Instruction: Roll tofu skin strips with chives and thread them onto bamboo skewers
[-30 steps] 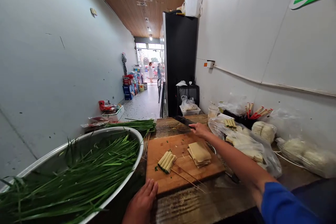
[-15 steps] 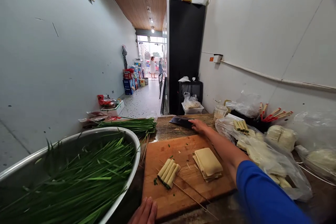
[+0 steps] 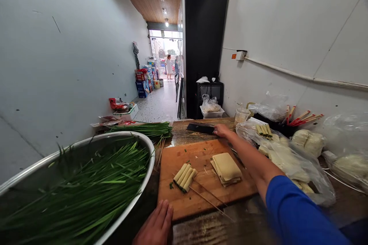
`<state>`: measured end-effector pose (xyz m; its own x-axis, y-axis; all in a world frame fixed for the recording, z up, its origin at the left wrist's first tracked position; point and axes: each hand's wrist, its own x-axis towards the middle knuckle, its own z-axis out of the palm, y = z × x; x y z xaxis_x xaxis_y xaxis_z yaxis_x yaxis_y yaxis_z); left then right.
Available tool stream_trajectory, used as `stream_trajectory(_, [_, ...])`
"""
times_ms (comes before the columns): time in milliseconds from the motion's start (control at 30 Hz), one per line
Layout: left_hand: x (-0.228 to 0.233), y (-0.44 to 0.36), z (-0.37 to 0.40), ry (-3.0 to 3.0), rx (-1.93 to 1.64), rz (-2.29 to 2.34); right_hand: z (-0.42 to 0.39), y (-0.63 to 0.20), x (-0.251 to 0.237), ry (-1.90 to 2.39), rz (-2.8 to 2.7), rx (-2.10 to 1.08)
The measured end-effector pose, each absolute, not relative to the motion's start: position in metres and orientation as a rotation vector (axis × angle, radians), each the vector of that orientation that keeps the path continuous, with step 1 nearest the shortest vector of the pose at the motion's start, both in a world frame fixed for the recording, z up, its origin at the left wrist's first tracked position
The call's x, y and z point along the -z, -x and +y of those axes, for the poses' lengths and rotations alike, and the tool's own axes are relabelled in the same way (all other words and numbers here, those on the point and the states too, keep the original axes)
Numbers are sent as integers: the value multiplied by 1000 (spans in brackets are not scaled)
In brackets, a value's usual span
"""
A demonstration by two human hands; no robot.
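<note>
My right hand (image 3: 220,130) reaches past the far edge of the wooden cutting board (image 3: 169,160), its fingers round the handle end of a dark-bladed cleaver (image 3: 199,128). The blade lies flat over the table. At the board's near left corner, my left hand (image 3: 159,220) rests palm down, fingers extended and holding nothing. On the board are several rolls of tofu sheet with green filling (image 3: 184,177), side by side on thin skewers (image 3: 208,199). Right of them sits a stack of square tofu sheets (image 3: 227,167). Green scraps dot the board.
A large metal basin (image 3: 149,149) of long green chives (image 3: 109,176) stands close on the left. More chives (image 3: 146,130) lie behind it. At right are plastic bags (image 3: 299,164), finished rolls (image 3: 263,131), a plastic cup (image 3: 242,115) and red-tipped sticks (image 3: 304,118).
The view has tipped down slightly, and more of my left hand shows at the board's corner. My right hand and the cleaver have shifted a little to the right.
</note>
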<state>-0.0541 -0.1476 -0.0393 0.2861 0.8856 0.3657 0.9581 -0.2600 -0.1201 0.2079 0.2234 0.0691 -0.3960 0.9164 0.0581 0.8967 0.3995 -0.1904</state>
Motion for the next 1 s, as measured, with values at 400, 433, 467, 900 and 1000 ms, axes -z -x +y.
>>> stream_trajectory(400, [-11,14,-152,2253,188,-2154,-81,-217,-71,1503,-2500,-151])
stream_trajectory(433, [-13,12,-153,2252,193,-2156,-94,-219,-60,1529,-2456,-152])
stream_trajectory(467, [-14,11,-153,2249,207,-2155,-102,-221,-51,1546,-2418,-166])
stream_trajectory(900, [-12,10,-153,2219,224,-2137,-77,-221,-20,1253,-2047,-1339])
stream_trajectory(1000, [-1,15,-150,2199,189,-2069,-80,-219,-20,1192,-1778,-1790])
